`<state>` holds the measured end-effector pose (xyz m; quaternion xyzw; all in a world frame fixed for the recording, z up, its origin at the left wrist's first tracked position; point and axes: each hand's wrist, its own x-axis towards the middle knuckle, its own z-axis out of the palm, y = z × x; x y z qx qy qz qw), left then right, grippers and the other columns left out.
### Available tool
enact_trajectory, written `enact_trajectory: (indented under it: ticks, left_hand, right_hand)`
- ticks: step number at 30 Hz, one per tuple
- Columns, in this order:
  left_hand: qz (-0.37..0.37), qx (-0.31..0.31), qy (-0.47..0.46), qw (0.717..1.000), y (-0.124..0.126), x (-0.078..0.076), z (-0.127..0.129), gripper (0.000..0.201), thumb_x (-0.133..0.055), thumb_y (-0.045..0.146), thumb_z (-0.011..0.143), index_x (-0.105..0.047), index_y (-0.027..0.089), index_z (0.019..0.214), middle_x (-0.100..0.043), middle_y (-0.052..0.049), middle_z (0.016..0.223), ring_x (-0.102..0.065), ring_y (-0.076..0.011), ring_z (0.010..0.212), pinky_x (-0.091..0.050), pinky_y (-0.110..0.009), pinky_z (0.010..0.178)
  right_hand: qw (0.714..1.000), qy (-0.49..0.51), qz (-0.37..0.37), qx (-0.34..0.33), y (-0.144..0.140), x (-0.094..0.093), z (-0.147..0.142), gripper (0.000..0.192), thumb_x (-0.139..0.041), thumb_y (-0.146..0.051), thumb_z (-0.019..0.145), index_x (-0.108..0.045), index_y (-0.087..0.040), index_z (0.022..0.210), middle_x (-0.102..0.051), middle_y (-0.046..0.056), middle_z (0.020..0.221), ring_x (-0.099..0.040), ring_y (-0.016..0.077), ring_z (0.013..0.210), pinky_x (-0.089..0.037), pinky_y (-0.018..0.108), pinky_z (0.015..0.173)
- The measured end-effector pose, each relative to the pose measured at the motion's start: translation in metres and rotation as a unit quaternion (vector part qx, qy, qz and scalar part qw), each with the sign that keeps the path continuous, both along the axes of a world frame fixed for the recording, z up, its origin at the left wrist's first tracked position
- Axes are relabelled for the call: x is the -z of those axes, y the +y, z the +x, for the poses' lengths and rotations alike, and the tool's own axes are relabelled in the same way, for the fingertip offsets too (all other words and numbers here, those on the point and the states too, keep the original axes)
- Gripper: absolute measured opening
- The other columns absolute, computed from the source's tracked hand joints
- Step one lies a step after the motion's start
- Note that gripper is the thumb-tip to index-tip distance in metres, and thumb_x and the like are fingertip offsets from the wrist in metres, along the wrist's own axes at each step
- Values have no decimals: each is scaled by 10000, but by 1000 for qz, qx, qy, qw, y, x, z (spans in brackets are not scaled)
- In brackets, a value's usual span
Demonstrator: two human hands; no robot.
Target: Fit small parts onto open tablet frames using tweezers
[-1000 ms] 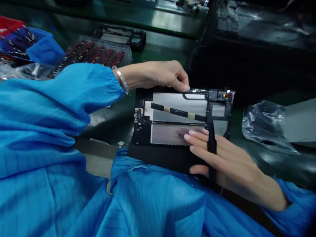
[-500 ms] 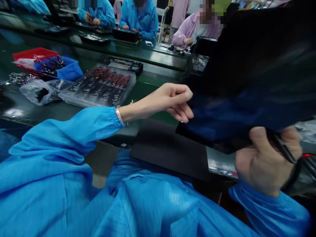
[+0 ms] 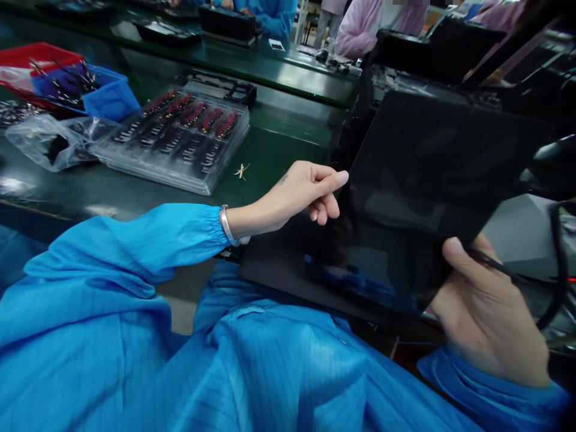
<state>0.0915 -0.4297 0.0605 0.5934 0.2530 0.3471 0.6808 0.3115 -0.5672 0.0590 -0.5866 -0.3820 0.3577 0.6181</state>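
at far left on the green bench (image 3: 279, 141) sit a red bin (image 3: 27, 57), a blue bin (image 3: 105, 99) and a clear tray of small parts (image 3: 180, 141). my left hand (image 3: 299, 195), fingers curled, pinches the left edge of the dark tablet panel (image 3: 423, 186), which is raised off the black mat (image 3: 279, 267) with its glossy face toward me. my right hand (image 3: 488, 318) grips its lower right corner together with a thin black tool (image 3: 499, 267). by my reading the panel is under inspection, not yet set down.
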Motion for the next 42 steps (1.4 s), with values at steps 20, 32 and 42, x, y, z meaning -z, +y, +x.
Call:
enact_trajectory:
  ticks: [20, 32, 42]
  left_hand:
    - [-42, -15, 35, 998, 7, 14, 4, 520, -708, 493, 957, -527, 119, 645, -656, -17, 550, -559, -31, 396, -388, -127, 403]
    - [-52, -12, 54, 997, 9, 11, 6, 497, -688, 450, 975, -529, 116, 644, -649, -16, 540, -555, -28, 385, -367, -128, 396]
    - [-23, 2, 42, 999, 15, 11, 5, 439, -615, 381, 1055, -525, 129, 707, -687, -34, 590, -611, -56, 429, -424, -128, 431]
  right_hand:
    - [996, 61, -31, -51, 11, 25, 10, 163, -789, -388, 879, -818, -361, 1037, -772, -5, 1275, -741, 277, 1196, -602, 510, 1083]
    - [995, 48, -32, -81, 8, 31, 15, 170, -719, -352, 931, -816, -362, 1070, -797, 11, 1201, -755, 282, 1164, -616, 485, 1065]
    - [992, -106, 41, -54, 13, 18, 19, 236, -686, -328, 980, -780, -317, 1196, -781, 32, 1238, -743, 278, 1189, -551, 533, 1145]
